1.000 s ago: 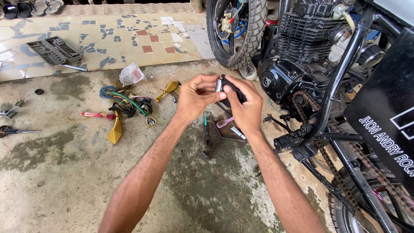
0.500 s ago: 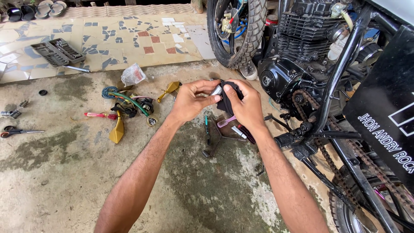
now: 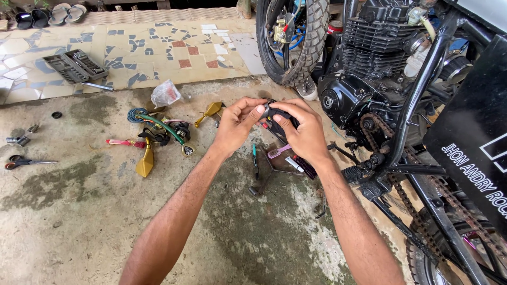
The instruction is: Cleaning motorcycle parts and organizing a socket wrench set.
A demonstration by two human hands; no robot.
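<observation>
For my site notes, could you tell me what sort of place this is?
Probably an informal outdoor motorcycle repair spot: a motorcycle with exposed engine and chain stands on stained concrete floor, with a socket set tray, scissors and loose parts around.

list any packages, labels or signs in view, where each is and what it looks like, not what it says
Clear plastic bag: on the concrete floor by the tiled edge, left of the hands; crumpled, see-through with red and white inside.
Black side panel: on the motorcycle at the right edge; flat, black, with white block lettering and white outline shapes.
Socket set case: open on the mosaic tiles at upper left; dark grey, rectangular.
</observation>
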